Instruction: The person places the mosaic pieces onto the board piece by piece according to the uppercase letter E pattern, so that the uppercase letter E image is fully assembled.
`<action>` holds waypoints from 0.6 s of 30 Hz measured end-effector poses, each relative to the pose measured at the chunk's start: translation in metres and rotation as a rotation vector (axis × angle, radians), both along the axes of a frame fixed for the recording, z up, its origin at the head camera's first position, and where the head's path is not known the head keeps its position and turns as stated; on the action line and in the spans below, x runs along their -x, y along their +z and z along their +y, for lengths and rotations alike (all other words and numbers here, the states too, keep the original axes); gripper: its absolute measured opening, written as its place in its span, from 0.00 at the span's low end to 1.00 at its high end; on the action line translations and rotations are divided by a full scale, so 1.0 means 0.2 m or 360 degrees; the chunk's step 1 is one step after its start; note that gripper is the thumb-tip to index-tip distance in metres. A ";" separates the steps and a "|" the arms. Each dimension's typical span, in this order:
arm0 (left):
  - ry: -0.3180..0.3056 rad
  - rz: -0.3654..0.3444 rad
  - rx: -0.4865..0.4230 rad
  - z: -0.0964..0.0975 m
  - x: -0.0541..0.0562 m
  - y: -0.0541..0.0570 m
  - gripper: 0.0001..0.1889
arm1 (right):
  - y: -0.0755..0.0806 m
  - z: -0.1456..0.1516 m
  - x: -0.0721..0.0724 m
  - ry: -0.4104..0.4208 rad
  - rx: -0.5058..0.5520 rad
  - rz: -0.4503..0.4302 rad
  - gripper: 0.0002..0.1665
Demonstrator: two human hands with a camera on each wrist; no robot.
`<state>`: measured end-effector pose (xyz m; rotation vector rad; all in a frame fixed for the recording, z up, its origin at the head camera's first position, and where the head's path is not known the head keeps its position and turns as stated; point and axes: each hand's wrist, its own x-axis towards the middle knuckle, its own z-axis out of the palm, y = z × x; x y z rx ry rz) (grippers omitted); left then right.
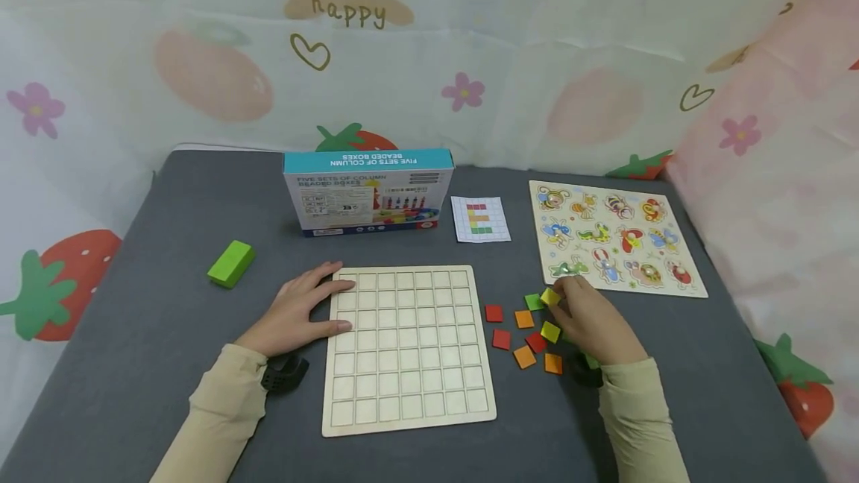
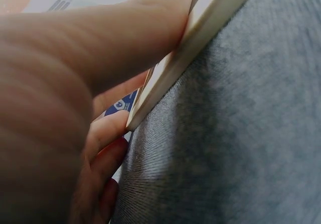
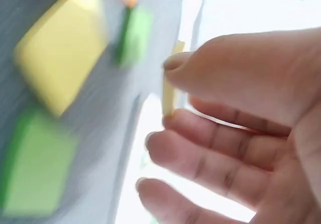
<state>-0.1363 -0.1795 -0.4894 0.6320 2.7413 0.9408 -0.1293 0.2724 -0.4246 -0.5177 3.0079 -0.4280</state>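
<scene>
A pale wooden grid board lies flat on the table. My left hand rests at its left edge, thumb and fingertips spread over the border. In the left wrist view the thumb presses on the board's rim. My right hand pinches a yellow square tile between thumb and index finger; the right wrist view shows this tile edge-on. Loose tiles lie by this hand: another yellow tile, a green tile, an orange tile and a red tile. The hand partly hides more green ones.
Behind the board stands a box with a blue top. A pattern card with coloured squares lies to its right. At the back right is an insect picture board. A green block lies at the left.
</scene>
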 end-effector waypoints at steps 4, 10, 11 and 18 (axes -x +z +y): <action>-0.0007 0.0006 -0.0003 0.00 0.00 0.00 0.36 | 0.05 -0.13 0.05 0.0192 0.0010 0.0032 0.12; -0.0031 0.0054 -0.0036 -0.01 0.00 0.00 0.33 | 0.04 -0.38 0.09 0.0541 -0.0045 0.0196 0.10; -0.0033 0.0060 -0.0041 -0.01 -0.01 -0.01 0.32 | 0.03 -0.42 0.10 0.0594 -0.0046 0.0204 0.10; -0.0026 0.0074 -0.0037 0.00 -0.01 0.00 0.30 | -0.02 -0.70 0.13 0.0806 -0.0003 0.0152 0.07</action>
